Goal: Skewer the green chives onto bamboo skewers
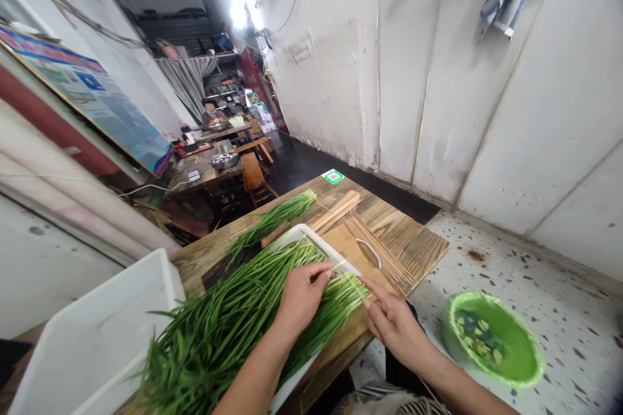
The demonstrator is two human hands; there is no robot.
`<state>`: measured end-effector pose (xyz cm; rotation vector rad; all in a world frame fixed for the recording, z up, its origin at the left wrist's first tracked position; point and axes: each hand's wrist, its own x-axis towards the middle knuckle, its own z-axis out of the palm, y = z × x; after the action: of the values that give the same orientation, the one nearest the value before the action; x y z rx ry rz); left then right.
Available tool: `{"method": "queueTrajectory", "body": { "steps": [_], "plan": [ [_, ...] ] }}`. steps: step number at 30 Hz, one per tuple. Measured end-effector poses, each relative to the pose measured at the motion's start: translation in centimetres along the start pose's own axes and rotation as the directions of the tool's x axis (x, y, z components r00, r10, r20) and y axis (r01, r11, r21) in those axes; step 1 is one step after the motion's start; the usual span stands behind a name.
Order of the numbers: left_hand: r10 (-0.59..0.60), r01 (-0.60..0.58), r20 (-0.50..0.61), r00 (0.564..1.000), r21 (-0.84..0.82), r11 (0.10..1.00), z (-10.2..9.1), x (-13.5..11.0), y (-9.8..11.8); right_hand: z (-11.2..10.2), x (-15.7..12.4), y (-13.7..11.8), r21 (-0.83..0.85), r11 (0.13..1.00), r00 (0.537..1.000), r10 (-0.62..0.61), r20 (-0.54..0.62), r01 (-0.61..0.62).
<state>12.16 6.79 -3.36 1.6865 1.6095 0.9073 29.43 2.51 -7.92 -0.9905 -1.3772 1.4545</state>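
1 stalk (339, 265) pinched, L hand (305, 290) near-closed.

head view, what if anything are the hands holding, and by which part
The left hand pinches a stalk near its pale end; what the right hand grips, if anything, cannot be told.

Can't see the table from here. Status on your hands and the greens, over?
Left hand pinching pale stalk. Right hand at pale ends of greens, grip unclear. Greens heaped over white tray. Thin sticks beyond hands, not blocking.
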Motion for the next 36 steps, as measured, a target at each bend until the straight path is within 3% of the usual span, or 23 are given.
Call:
{"method": "queueTrajectory", "body": {
  "steps": [11,19,22,25,29,33,36],
  "plan": [
    [0.001,-0.002,0.014,1.0,0.022,1.0,0.1,0.0,-0.4,0.1,-0.1,0.0,-0.008,1.0,1.0,0.004,0.002,-0.004],
    [0.095,-0.099,0.289,0.953,-0.001,0.995,-1.4,-0.3,0.9,0.1,-0.1,-0.3,0.018,1.0,1.0,0.002,0.02,-0.002],
    [0.07,-0.09,0.12,0.99,0.174,0.981,-1.9,0.1,0.5,0.0,-0.1,-0.3,0.011,1.0,1.0,0.013,0.005,-0.013],
    [0.116,-0.061,-0.08,0.99,0.501,0.863,-2.1,0.6,-0.3,0.0,-0.1,-0.4,-0.023,0.999,1.0,0.023,-0.009,-0.023],
    [0.134,-0.057,-0.051,0.99,0.718,0.694,-2.1,0.8,-1.1,0.0,-0.2,-0.4,-0.034,0.999,1.0,0.027,-0.013,-0.027],
    [0.104,-0.023,-0.053,0.993,0.788,0.615,-1.9,1.0,-1.6,0.0,-0.1,-0.1,-0.031,0.999,1.0,0.025,-0.013,-0.025],
    [0.092,-0.012,-0.056,0.994,0.794,0.608,-1.8,1.2,-1.8,-0.1,-0.1,0.2,-0.016,1.0,1.0,0.02,-0.01,-0.02]
  ]
}}
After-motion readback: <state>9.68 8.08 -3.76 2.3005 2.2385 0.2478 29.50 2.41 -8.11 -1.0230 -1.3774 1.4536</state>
